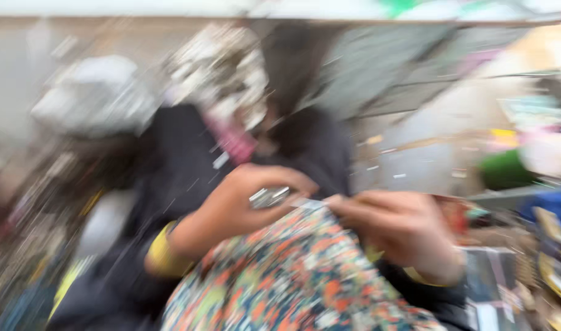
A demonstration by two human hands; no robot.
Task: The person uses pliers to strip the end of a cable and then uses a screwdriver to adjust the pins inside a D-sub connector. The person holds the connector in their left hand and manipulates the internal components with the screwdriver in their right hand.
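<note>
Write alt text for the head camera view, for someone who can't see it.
A heavily blurred view looking down: the left hand and right hand meet at the top edge of a multicoloured floral fabric, the left hand pinching a small shiny metallic object. Dark cloth and indistinct clutter lie behind.

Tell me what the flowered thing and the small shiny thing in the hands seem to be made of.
The flowered piece looks like soft printed cloth: it drapes and bunches under the right hand. The small shiny thing in the left hand glints silver, so perhaps metal or foil; the blur leaves it open.
</note>
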